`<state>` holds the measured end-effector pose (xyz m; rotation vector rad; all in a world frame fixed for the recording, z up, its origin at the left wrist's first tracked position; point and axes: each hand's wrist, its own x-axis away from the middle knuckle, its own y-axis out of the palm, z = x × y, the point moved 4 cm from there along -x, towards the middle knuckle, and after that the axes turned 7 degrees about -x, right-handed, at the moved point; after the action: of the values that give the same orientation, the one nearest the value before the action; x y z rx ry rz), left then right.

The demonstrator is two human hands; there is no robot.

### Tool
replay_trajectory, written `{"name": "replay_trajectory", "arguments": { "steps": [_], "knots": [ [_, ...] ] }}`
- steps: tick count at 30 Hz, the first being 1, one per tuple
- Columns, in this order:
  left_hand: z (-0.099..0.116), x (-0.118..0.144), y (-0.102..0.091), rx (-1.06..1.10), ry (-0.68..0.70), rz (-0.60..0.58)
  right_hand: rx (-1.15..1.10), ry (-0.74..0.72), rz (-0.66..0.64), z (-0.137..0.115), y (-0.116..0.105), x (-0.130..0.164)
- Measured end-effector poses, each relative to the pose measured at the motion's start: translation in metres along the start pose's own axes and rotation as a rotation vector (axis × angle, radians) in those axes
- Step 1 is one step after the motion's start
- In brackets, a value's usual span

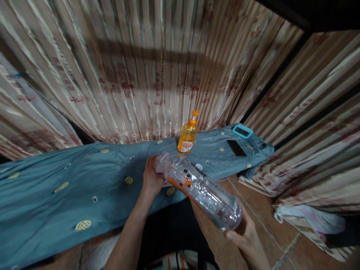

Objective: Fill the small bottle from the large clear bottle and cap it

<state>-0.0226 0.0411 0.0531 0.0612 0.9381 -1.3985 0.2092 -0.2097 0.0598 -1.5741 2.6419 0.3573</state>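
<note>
A large clear plastic bottle (208,191) with orange trim and dark printed spots lies tilted across the space in front of me, over my lap and the bench edge. My left hand (153,176) is closed at its narrow neck end, around a ridged, clear-pinkish part; whether that is a cap, I cannot tell. Around the bottle's broad base, at the lower right, my right hand (244,232) is closed with the thumb on the near side. Just beyond the neck, an orange pump bottle (188,137) of yellow liquid stands upright.
A blue-green cloth (109,187) with pineapple prints covers the long bench. A dark phone (236,148) and a blue-framed digital clock (242,131) lie at its right end. Patterned curtains (135,75) hang behind. A white plastic bag (312,219) is at the lower right, above the tiled floor.
</note>
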Motion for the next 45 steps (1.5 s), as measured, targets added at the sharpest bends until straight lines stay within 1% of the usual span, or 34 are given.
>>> {"name": "replay_trajectory", "arguments": {
  "steps": [3,7,13,16,19,22,26,30,34,41,45],
  "knots": [
    [0.0,0.001,0.0,-0.012,-0.01,-0.008,0.031,0.033,-0.033,-0.001,-0.004,0.0],
    [-0.001,0.002,0.002,-0.014,-0.028,-0.022,0.013,0.034,-0.031,-0.001,-0.01,0.0],
    [0.0,0.001,0.001,-0.019,-0.03,-0.036,0.016,0.013,-0.021,-0.002,-0.007,-0.003],
    [0.0,0.001,0.001,-0.02,-0.056,-0.05,0.028,-0.034,0.014,0.001,-0.008,-0.001],
    [0.001,0.0,0.001,-0.015,-0.065,-0.056,0.086,-0.094,0.057,0.003,-0.008,0.0],
    [0.001,0.0,0.002,-0.017,-0.063,-0.063,0.118,-0.108,0.064,0.001,-0.006,0.0],
    [0.001,0.001,0.003,-0.012,-0.06,-0.057,0.091,-0.107,0.063,-0.001,-0.006,-0.001],
    [0.001,0.001,0.003,-0.022,-0.054,-0.06,0.111,-0.11,0.057,0.002,-0.009,0.001],
    [0.0,0.002,0.004,-0.028,-0.046,-0.07,0.145,-0.072,0.058,0.009,-0.014,0.004],
    [0.001,0.003,0.006,-0.018,-0.067,-0.083,0.151,-0.067,0.059,0.014,-0.023,0.006],
    [0.001,0.002,0.005,-0.019,-0.057,-0.086,0.2,-0.119,0.057,0.013,-0.023,0.005]
  ]
}}
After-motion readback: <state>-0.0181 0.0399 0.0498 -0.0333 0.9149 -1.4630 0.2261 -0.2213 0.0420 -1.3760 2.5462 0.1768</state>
